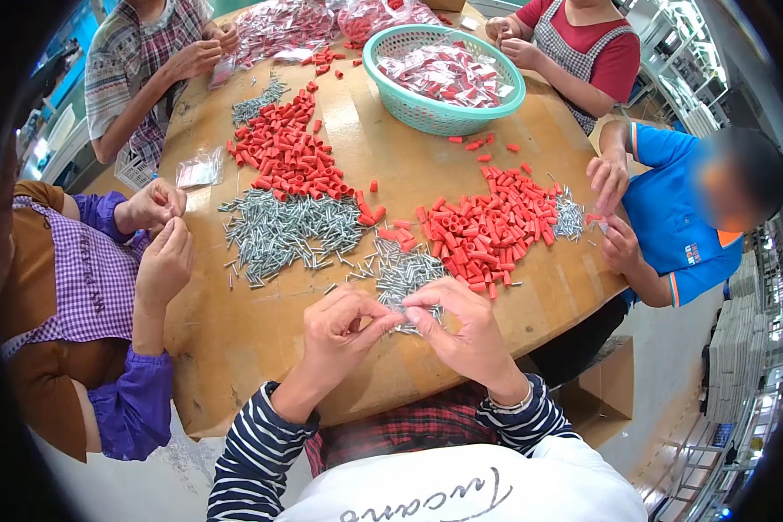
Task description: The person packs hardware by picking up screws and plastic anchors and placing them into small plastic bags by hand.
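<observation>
My left hand [341,335] and my right hand [463,329] meet at the near edge of the table. Thumbs and forefingers of both are pinched together on what looks like a small clear plastic bag [398,308], mostly hidden by the fingertips. Just beyond and partly beneath my hands lies a small pile of silver screws [406,268]. Touching that pile on the right is a heap of red tapered plastic caps [487,226]. A larger heap of screws [287,230] spreads to the left, with more red caps [287,148] behind it.
A green basket [409,106] of filled packets stands at the back of the wooden table [261,348]. More packets [283,30] are piled behind left. Clear bags [200,169] lie at the left edge. Co-workers sit left, right and opposite, hands over the table. A cardboard box [605,391] is below right.
</observation>
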`<state>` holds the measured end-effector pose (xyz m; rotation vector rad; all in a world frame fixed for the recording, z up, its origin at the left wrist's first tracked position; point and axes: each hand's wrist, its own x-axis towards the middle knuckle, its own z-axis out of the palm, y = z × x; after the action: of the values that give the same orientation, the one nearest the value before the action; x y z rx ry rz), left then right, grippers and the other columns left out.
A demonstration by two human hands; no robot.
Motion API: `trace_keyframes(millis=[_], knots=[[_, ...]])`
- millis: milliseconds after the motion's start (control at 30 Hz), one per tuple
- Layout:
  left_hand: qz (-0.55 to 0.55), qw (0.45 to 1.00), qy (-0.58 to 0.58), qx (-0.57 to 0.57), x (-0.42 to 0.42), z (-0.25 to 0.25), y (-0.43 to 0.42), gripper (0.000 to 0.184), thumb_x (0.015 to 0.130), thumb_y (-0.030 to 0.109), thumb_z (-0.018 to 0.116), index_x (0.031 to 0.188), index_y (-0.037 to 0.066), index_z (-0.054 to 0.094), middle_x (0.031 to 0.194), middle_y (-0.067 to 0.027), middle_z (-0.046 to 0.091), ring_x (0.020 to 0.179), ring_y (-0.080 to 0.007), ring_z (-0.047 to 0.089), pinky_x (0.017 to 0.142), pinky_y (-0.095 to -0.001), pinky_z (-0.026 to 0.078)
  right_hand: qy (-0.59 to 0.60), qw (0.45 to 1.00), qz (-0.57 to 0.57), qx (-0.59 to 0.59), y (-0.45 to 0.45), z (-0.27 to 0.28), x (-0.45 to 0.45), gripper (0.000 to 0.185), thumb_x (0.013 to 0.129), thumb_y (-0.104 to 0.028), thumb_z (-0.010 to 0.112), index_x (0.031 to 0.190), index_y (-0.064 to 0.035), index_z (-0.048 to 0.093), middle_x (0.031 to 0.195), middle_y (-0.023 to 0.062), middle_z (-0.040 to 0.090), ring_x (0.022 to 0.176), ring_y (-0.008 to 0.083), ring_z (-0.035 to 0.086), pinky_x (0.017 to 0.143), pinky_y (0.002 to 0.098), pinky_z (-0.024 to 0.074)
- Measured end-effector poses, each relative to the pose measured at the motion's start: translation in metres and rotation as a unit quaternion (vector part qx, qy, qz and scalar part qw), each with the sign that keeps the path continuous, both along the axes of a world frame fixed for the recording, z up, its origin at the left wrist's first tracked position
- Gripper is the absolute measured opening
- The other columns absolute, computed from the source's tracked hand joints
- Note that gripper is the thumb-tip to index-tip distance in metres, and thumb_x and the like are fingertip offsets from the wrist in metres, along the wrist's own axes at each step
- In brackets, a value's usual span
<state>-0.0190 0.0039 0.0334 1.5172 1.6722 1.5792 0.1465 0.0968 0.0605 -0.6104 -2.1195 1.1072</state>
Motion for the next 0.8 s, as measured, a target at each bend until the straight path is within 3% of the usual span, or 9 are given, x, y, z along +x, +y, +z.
trace_keyframes(millis=[300,400,533,800], knots=[[-0.022,0.994,0.099,0.044,0.001,-0.006,0.0,0.015,0.074,0.004,0.081,0.075,0.005,0.066,0.073,-0.0017,0.061,0.056,-0.0058,0.047,0.045,-0.022,0.034,-0.035,0.999,0.013,0.028,-0.002,0.001,-0.002,0.006,0.081,-0.002,0.069,0.085,0.0003,0.065,0.083,0.0114,0.064,0.079,0.0245,0.062,0.073,0.0338,0.0478],[-0.035,0.999,0.005,-0.027,0.004,0.004,0.001,0.012,0.076,0.004,0.079,0.083,0.002,0.069,0.072,-0.0051,0.063,0.058,-0.0107,0.052,0.049,-0.0249,0.039,-0.021,0.995,-0.017,0.093,-0.001,-0.006,-0.005,0.007,0.08,-0.001,0.068,0.085,-0.0011,0.062,0.082,0.0112,0.061,0.077,0.0267,0.059,0.071,0.0361,0.0457],[-0.062,0.995,-0.059,-0.056,0.001,0.01,0.0,0.009,0.082,0.003,0.073,0.09,-0.001,0.071,0.08,-0.0037,0.063,0.065,-0.0054,0.051,0.052,-0.0204,0.036,-0.035,0.975,-0.029,0.216,0.004,-0.01,-0.006,0.014,0.08,-0.005,0.068,0.091,-0.0054,0.059,0.085,0.0083,0.057,0.08,0.0274,0.056,0.072,0.0394,0.0426],[-0.061,0.981,-0.143,-0.116,-0.003,0.006,-0.001,0.011,0.085,0.005,0.069,0.091,-0.003,0.072,0.081,-0.0061,0.067,0.066,-0.0077,0.056,0.056,-0.022,0.042,-0.052,0.96,0.01,0.274,0.004,-0.012,-0.008,0.015,0.081,-0.008,0.067,0.093,-0.0052,0.059,0.091,0.0088,0.056,0.084,0.0276,0.055,0.074,0.0392,0.0423]])
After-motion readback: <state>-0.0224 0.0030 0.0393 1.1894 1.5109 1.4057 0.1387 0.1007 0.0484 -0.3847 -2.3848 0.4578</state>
